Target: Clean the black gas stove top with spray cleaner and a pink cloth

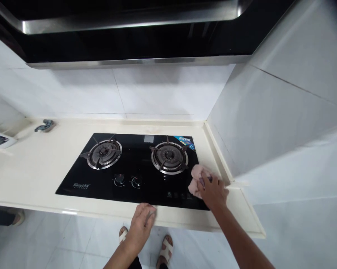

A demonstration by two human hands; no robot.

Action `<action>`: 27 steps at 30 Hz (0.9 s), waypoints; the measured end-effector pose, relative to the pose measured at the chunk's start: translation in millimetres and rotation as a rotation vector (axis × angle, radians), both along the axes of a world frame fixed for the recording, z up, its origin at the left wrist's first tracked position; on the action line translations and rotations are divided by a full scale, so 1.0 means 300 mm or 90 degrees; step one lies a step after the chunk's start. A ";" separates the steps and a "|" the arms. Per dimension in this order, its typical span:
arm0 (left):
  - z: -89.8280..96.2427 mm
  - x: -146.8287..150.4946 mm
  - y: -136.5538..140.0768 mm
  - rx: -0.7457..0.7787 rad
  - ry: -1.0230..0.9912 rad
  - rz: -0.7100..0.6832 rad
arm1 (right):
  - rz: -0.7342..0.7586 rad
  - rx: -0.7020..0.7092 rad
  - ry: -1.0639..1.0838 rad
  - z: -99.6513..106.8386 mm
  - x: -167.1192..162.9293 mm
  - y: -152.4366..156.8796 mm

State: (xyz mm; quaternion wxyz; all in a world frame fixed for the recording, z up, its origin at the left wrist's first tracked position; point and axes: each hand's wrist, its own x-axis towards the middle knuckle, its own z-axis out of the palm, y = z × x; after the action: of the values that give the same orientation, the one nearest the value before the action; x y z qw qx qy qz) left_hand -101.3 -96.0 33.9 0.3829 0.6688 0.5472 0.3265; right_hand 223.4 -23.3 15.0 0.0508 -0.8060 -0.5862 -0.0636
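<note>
My right hand [214, 190] presses a bunched pink cloth [195, 181] onto the right edge of the black gas stove [146, 186], where glass meets counter. Its fingers are closed over the cloth. At the counter's front edge, below the stove, is my left hand [143, 222]. Its fingers are curled in toward the thumb, and I see nothing held in them. The stove has a left burner [104, 154] and a right burner [169, 157], each with a dark pan support. Two knobs, a left one [119, 179] and a right one [136, 181], sit between them toward the front.
A black range hood [140, 45] overhangs the stove. A raised ledge [217, 155] and tiled wall [269, 123] bound the cream counter [45, 168] on the right. A crumpled dark cloth [46, 125] lies far left, near a white object [1, 140]. Another person's foot [18, 218] shows lower left.
</note>
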 end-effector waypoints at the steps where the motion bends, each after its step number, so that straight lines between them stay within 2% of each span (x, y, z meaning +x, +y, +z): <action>1: -0.011 -0.009 0.002 -0.003 0.005 0.015 | 0.005 0.014 -0.011 -0.005 -0.026 -0.054; 4: -0.034 -0.026 0.002 -0.012 0.010 0.045 | 0.028 0.026 -0.044 0.001 -0.090 -0.173; 6: -0.043 -0.027 -0.003 -0.014 0.002 0.051 | 0.088 0.012 -0.065 0.021 -0.136 -0.187; 9: -0.054 -0.022 -0.013 -0.011 -0.008 0.058 | 0.225 -0.036 -0.055 0.060 -0.244 -0.131; 12: -0.058 -0.021 -0.024 -0.011 -0.004 0.059 | 0.325 -0.068 -0.002 0.088 -0.398 -0.054; 15: -0.037 -0.039 -0.042 0.003 0.013 0.036 | 0.419 -0.052 0.038 0.096 -0.537 -0.014; 18: 0.011 -0.093 -0.074 0.045 0.036 0.019 | 0.490 -0.013 0.079 0.090 -0.589 0.001; 22: 0.059 -0.231 -0.139 0.058 0.076 0.068 | 0.495 -0.039 0.127 0.075 -0.548 0.044; 24: 0.056 -0.311 -0.167 0.048 0.090 0.118 | 0.482 -0.075 0.123 0.078 -0.540 0.079; 27: 0.036 -0.417 -0.176 0.048 0.105 0.176 | 0.461 -0.119 0.109 0.099 -0.588 0.139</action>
State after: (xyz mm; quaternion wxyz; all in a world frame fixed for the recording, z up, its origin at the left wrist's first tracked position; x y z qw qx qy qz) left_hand -226.4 -148.8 44.8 0.2631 0.6253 0.6511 0.3405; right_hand 46.9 18.5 44.6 0.0451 -0.5506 -0.8297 0.0799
